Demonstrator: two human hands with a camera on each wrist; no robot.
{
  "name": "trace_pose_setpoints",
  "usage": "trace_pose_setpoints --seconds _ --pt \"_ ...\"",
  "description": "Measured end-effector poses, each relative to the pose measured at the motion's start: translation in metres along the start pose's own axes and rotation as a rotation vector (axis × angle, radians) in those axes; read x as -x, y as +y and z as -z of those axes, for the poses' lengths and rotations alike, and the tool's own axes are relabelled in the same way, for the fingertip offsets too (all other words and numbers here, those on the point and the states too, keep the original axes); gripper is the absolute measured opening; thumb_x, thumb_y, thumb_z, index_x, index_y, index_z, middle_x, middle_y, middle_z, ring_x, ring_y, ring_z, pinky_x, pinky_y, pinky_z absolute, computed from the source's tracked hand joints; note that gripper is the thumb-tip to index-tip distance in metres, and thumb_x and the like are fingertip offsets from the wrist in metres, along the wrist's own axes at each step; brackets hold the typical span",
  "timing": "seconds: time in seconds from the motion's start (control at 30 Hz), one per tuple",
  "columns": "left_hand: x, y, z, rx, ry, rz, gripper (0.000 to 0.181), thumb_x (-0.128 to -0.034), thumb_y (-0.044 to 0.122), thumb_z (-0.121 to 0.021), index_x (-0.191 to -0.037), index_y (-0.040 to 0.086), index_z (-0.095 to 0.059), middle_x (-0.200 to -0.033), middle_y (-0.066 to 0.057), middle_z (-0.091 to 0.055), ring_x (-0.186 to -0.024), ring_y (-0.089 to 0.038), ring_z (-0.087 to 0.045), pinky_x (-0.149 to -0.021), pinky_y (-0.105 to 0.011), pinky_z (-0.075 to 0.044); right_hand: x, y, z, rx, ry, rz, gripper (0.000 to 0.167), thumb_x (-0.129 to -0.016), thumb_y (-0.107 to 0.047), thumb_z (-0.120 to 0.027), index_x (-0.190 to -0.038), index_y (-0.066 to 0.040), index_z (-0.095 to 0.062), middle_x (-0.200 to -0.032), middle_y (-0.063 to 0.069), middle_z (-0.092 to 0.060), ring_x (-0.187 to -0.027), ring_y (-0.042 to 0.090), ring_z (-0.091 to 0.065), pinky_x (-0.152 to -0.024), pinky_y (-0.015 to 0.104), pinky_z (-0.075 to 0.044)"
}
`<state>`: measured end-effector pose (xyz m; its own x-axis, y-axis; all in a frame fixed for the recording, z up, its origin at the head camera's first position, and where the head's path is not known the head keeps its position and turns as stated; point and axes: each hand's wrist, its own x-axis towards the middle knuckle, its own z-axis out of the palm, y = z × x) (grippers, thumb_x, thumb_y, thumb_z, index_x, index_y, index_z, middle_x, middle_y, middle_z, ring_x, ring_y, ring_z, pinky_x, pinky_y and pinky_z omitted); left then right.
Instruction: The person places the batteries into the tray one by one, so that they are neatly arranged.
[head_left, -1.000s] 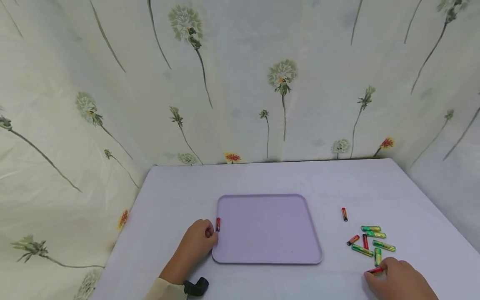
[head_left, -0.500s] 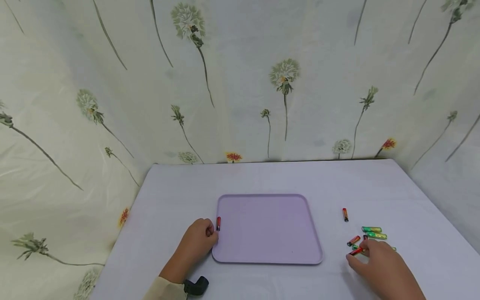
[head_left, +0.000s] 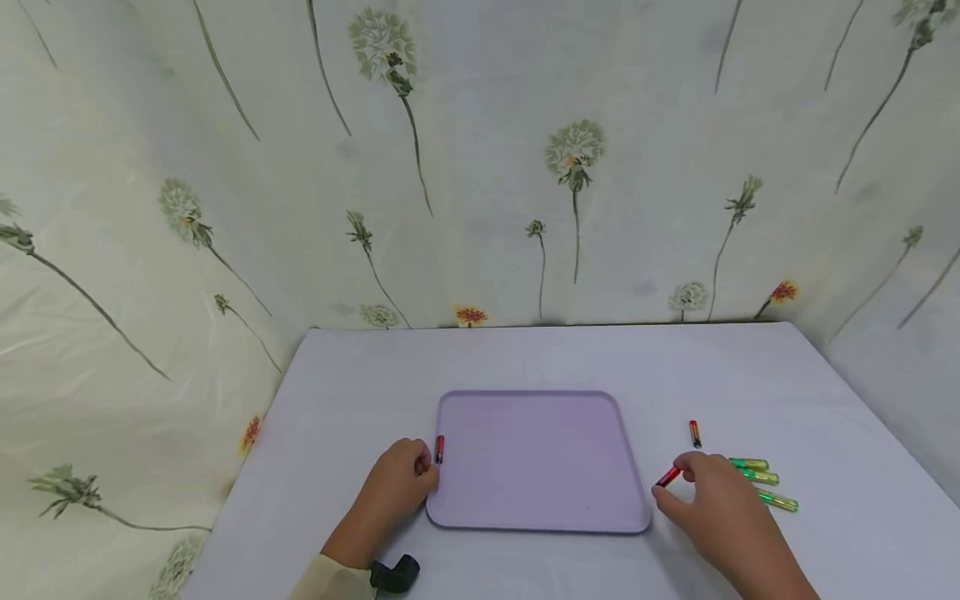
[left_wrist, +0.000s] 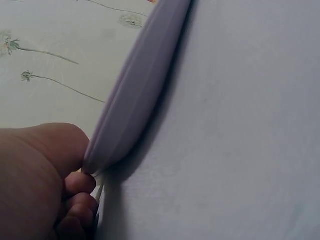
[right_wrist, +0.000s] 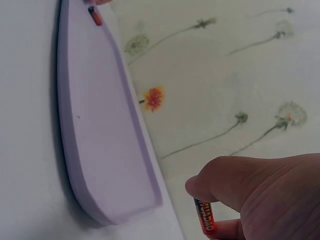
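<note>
Only 1 red cylindrical battery (head_left: 439,449) in the purple rectangular tray (head_left: 534,458) — left hand (head_left: 397,481) pinching tray's edge, right hand (head_left: 712,504) a 2nd battery (head_left: 667,477); green batteries (head_left: 760,476) out, lower right.

Lilac rectangular plastic tray (head_left: 540,467), smooth and matt
The red-and-black cylindrical battery (right_wrist: 204,219) looks smooth and glossy; the green-and-yellow cylindrical batteries (head_left: 760,477) shine like metal; the white table cloth (head_left: 360,375) looks matt; the pale flower-printed sheet (head_left: 480,167) has a faintly shiny, wrinkled surface
</note>
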<state>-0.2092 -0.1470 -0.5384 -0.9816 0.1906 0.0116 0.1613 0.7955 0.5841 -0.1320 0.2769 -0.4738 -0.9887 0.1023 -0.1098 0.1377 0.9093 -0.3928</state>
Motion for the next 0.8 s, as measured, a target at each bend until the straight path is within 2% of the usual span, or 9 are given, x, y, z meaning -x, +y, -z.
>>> trace_pose_setpoints --seconds 0.33,0.53,0.8 --pt "0.0 0.001 0.0 -0.018 0.007 -0.004 0.019 -0.0939 0.022 -0.072 -0.084 0.017 -0.057 -0.079 0.003 -0.05 -0.071 -0.012 -0.045 -0.061 -0.027 -0.038 -0.01 -0.029 -0.006 -0.078 -0.078 -0.019 0.066 -0.089 -0.051 -0.078 -0.131 -0.003 -0.062 -0.12 0.012 -0.064 -0.106 0.029 -0.061 -0.087 0.052 -0.055" --pt "0.001 0.002 0.002 -0.016 0.008 -0.018 0.019 -0.0939 0.02 -0.072 -0.084 0.016 -0.056 -0.079 0.002 -0.049 -0.071 -0.012 -0.044 -0.062 -0.027 -0.037 -0.014 -0.05 -0.008 -0.093 -0.047 0.029 0.059 -0.088 -0.046 -0.08 -0.127 -0.004 -0.065 -0.119 0.013 -0.066 -0.108 0.029 -0.062 -0.091 0.054 -0.055" --pt "0.0 -0.003 -0.002 -0.014 0.011 -0.033 0.019 -0.0934 0.021 -0.072 -0.083 0.017 -0.056 -0.079 0.003 -0.049 -0.07 -0.011 -0.044 -0.061 -0.027 -0.037 -0.021 -0.062 -0.014 -0.144 -0.029 0.099 0.057 -0.089 -0.045 -0.079 -0.125 -0.004 -0.065 -0.119 0.011 -0.066 -0.112 0.03 -0.064 -0.094 0.055 -0.052"
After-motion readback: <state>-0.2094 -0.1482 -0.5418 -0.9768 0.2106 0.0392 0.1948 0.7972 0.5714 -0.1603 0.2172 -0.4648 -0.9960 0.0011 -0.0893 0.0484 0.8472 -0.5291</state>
